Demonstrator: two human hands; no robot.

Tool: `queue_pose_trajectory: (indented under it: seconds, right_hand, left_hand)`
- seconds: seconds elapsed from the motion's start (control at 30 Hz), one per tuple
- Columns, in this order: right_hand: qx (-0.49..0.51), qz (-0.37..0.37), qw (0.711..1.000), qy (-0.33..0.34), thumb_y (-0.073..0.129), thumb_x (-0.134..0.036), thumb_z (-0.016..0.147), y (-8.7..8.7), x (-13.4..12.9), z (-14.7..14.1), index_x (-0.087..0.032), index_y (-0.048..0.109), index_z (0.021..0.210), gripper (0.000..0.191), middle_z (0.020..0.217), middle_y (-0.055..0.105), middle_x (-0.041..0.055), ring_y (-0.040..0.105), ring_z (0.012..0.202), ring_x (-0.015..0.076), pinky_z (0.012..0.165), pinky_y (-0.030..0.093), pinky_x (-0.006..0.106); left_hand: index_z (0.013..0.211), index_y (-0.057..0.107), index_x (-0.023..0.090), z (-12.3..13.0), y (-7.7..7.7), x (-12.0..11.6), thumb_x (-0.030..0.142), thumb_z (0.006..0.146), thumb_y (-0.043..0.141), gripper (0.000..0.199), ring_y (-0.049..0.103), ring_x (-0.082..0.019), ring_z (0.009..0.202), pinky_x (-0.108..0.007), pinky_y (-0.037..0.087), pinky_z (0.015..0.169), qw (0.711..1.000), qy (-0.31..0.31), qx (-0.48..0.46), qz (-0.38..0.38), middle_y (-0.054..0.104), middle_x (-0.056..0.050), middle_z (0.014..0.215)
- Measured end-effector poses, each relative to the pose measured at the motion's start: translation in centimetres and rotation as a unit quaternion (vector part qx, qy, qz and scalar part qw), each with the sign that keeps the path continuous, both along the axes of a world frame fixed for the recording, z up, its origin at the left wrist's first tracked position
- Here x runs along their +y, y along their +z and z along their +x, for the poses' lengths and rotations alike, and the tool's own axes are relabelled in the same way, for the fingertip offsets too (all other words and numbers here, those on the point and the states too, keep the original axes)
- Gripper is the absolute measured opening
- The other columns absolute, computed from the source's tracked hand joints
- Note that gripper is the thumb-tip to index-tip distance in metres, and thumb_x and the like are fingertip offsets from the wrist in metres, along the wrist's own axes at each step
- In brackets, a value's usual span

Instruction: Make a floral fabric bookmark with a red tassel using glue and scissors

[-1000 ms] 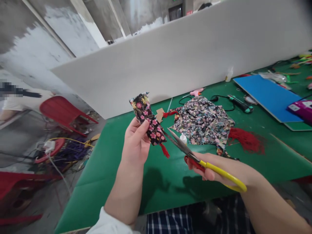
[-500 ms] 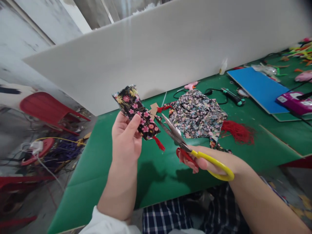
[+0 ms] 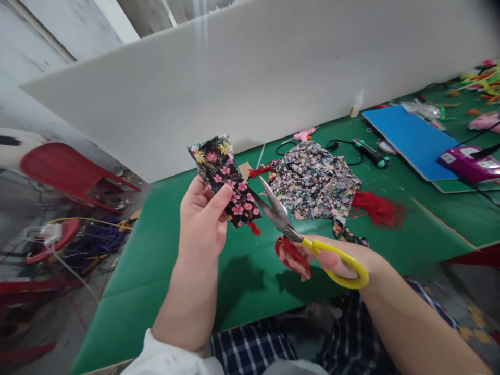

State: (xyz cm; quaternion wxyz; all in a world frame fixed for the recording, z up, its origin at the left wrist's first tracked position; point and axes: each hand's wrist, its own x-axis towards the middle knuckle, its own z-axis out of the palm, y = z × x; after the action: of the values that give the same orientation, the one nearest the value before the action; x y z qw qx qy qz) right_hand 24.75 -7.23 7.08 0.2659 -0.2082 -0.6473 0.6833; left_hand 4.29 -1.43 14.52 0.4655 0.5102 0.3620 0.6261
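Observation:
Between thumb and fingers, my left hand [image 3: 205, 216] grips a black strip of floral fabric [image 3: 228, 179], held up above the table. A short red tassel [image 3: 254, 228] pokes out below its lower end. My right hand [image 3: 308, 258] has its fingers through the handles of scissors [image 3: 283, 219], one handle yellow and one red. The blades are apart and point at the strip's right edge; whether they touch it I cannot tell. Behind the blades lies a crumpled heap of floral fabric [image 3: 312, 182] on the green table [image 3: 156, 271].
Red threads [image 3: 378, 209] lie right of the heap. Behind it rest a pink glue gun [image 3: 304, 134] and a utility knife [image 3: 371, 153]. A blue board [image 3: 408, 140] and purple device [image 3: 471, 161] are farther right. A pale panel [image 3: 234, 83] borders the table's back.
The strip has shifted slightly right relative to the scissors and turned more upright, with less of its tassel showing. My right hand has moved slightly left with the scissors still open.

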Motion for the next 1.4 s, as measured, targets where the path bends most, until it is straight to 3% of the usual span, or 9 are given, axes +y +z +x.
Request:
queue_pose_trajectory:
  seconds: [0.2,0.43,0.63,0.8,1.03,1.23,1.4]
  right_hand:
    - [0.047,-0.036,0.998,0.019,0.038,-0.082,0.064,-1.0,-0.1,0.1,-0.015,0.046,0.111,0.083,0.083,0.042,0.0024,0.042,0.069,0.0124,0.066,0.043,0.029]
    - [-0.002,0.052,0.998,0.027,0.028,-0.078,0.073,-0.8,-0.1,0.0,-0.014,0.046,0.109,0.076,0.08,0.041,0.0019,0.04,0.068,0.0121,0.068,0.04,0.03]
    - [-0.037,0.071,0.997,0.018,0.023,-0.079,0.073,-0.1,-0.2,0.1,-0.014,0.045,0.107,0.077,0.083,0.043,0.0031,0.039,0.069,0.012,0.066,0.039,0.028]
    - [-0.056,0.074,0.996,-0.009,0.026,-0.078,0.074,-0.5,-0.2,1.0,-0.014,0.047,0.108,0.075,0.087,0.046,0.0045,0.042,0.071,0.0126,0.063,0.037,0.026]
    - [0.02,0.026,0.999,0.006,0.029,-0.078,0.074,-1.7,-0.3,1.4,-0.016,0.046,0.107,0.072,0.08,0.043,0.0022,0.042,0.067,0.0123,0.067,0.041,0.029]
    - [0.011,0.02,1.0,0.012,0.03,-0.077,0.075,-1.0,-0.4,0.8,-0.016,0.047,0.105,0.069,0.078,0.042,0.0017,0.041,0.065,0.0117,0.066,0.042,0.029]
    - [0.007,0.009,1.0,0.014,0.028,-0.079,0.072,-1.0,-0.3,0.0,-0.016,0.045,0.105,0.073,0.08,0.043,0.0021,0.041,0.067,0.0121,0.064,0.041,0.029]
  left_hand:
    - [0.091,0.062,0.021,0.2,0.0,-0.2,0.026,0.069,0.073,0.025,0.064,-0.01,0.068,-0.017,0.051,0.06,1.0,-0.008,-0.01,-0.001,0.067,0.003,0.083]
    - [0.093,0.064,0.024,0.2,-0.4,0.1,0.026,0.07,0.073,0.025,0.065,-0.011,0.072,-0.018,0.052,0.061,1.0,-0.023,0.003,0.0,0.069,0.002,0.088]
    - [0.092,0.064,0.024,0.2,-0.8,0.4,0.026,0.068,0.075,0.027,0.064,-0.01,0.068,-0.016,0.053,0.056,0.999,-0.051,-0.006,-0.018,0.069,0.002,0.088]
    - [0.09,0.061,0.02,-0.4,-0.9,1.2,0.03,0.065,0.077,0.032,0.063,-0.008,0.061,-0.014,0.052,0.052,1.0,-0.025,-0.014,-0.001,0.067,0.003,0.081]
    - [0.08,0.056,0.018,-1.2,-0.4,1.9,0.035,0.064,0.077,0.031,0.046,-0.003,0.032,-0.013,0.034,0.028,0.997,-0.053,-0.021,-0.059,0.058,0.007,0.057]
    - [0.082,0.058,0.018,-0.7,-0.4,1.5,0.034,0.062,0.077,0.032,0.057,-0.006,0.045,-0.013,0.043,0.037,0.996,-0.055,-0.023,-0.068,0.064,0.004,0.068]
    - [0.091,0.059,0.019,-0.1,-1.0,0.6,0.031,0.063,0.077,0.035,0.065,-0.01,0.063,-0.017,0.054,0.055,0.995,-0.064,-0.02,-0.073,0.068,0.001,0.081]
